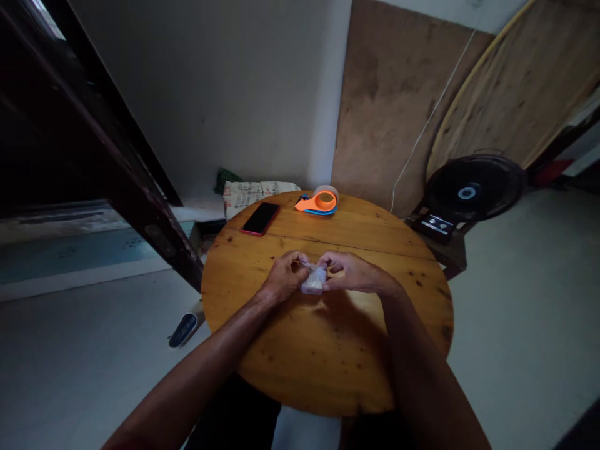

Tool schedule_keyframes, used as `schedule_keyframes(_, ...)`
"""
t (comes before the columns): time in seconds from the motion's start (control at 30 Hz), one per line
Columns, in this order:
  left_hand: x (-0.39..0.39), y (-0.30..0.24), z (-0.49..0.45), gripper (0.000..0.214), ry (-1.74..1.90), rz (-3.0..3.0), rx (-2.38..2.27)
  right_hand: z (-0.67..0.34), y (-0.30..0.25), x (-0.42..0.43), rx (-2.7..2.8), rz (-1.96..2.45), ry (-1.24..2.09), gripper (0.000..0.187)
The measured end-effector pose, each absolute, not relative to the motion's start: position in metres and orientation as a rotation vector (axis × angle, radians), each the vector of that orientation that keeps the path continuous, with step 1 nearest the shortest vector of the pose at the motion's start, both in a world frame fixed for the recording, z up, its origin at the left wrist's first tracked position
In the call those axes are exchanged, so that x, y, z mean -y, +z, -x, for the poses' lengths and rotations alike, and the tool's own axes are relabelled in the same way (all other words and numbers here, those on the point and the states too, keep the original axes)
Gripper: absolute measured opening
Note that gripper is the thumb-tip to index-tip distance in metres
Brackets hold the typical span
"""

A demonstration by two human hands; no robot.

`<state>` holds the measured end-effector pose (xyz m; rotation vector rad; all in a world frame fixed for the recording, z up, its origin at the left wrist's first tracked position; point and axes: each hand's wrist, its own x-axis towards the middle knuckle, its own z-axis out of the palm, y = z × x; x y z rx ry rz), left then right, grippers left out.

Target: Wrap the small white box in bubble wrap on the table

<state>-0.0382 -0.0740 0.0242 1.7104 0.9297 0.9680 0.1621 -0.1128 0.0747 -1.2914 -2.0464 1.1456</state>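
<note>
- Translucent packet [312, 284]: between both hands, over the round table [328, 369]; contact with tabletop and long axis unclear.
- Left hand [285, 275]: pinches its left upper edge.
- Right hand [354, 272]: grips its right side, equally near.

The left hand [284, 276] and right hand [355, 273] are bare, also the forearms [220, 353]; dark legwear [237, 415] shows at bottom centre.

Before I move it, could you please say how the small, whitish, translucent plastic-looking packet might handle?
The packet is probably light, being smaller than the left hand or right hand holding it. Its bunched top looks floppy, while its boxier base may be firmer.
</note>
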Motion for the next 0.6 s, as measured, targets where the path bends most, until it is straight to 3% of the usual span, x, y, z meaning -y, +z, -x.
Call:
schedule_keyframes(0.2, 0.074, 0.027, 0.038, 0.012, 0.99, -1.644, -0.895, -0.147, 0.084, 0.125, 2.27, 1.478, 0.766, 0.054)
schedule_keyframes(0.4, 0.073, 0.027, 0.037, 0.015, 1.015, -1.578, -0.919, -0.129, 0.086, 0.128, 2.285, 1.603, 0.511, 0.039)
schedule_keyframes(0.6, 0.078, 0.038, 0.04, 0.031, 0.909, -1.387, -0.775, -0.145, 0.065, 0.109, 2.019, 1.557, 0.731, 0.035)
